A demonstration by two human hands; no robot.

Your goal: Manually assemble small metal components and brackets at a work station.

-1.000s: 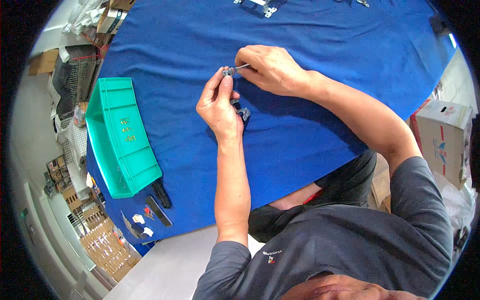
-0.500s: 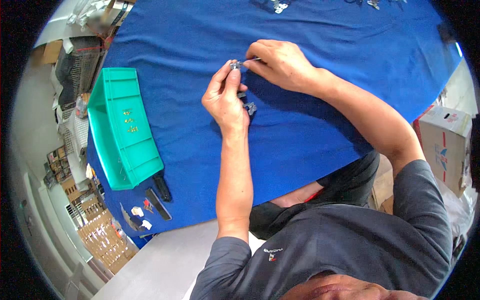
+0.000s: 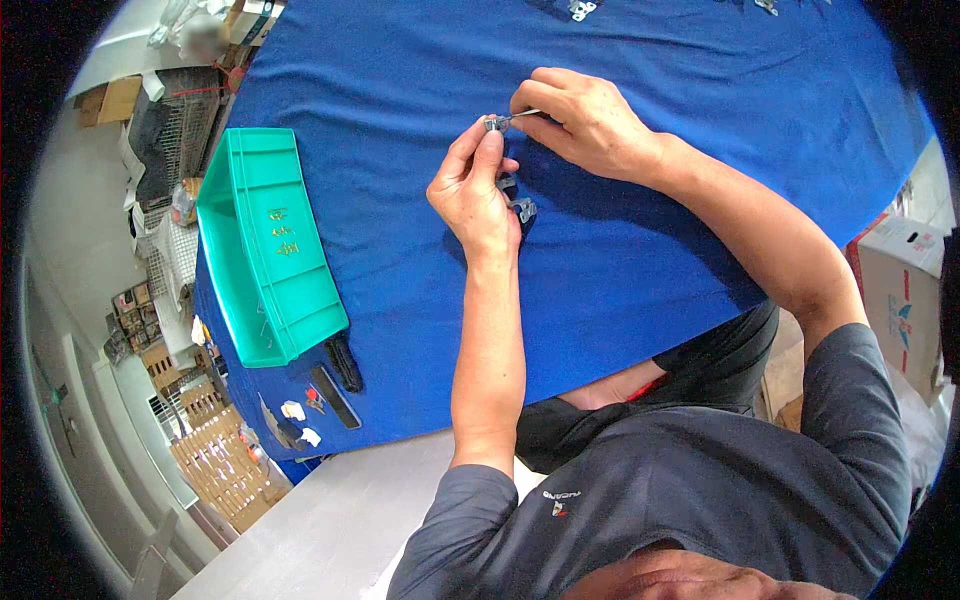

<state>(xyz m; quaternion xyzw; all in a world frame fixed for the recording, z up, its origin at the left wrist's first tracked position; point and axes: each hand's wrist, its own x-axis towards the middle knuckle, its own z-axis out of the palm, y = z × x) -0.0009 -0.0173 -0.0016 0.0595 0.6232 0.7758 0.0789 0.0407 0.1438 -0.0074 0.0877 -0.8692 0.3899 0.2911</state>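
Observation:
My left hand [image 3: 474,195] is raised over the blue cloth, pinching a small silver metal fitting [image 3: 495,124] between thumb and fingertips. Close by on the right, my right hand [image 3: 590,122] grips a thin metal rod [image 3: 524,113] whose tip meets or nearly meets the fitting. The rod's other end is hidden in the right fingers. Beside the left palm is another silver metal piece [image 3: 523,208]; I cannot tell whether the hand holds it or it lies on the cloth.
A green plastic bin [image 3: 315,290] lies to the left, with small brass-coloured pieces [image 3: 284,235] on it. Near the left table edge are a dark flat bar [image 3: 335,397], a black object [image 3: 344,365] and white scraps [image 3: 293,410]. More metal parts [image 3: 580,10] sit at the far edge.
The whole view has shifted, so everything appears slightly further right and up. Both hands keep their grips and nearly the same pose.

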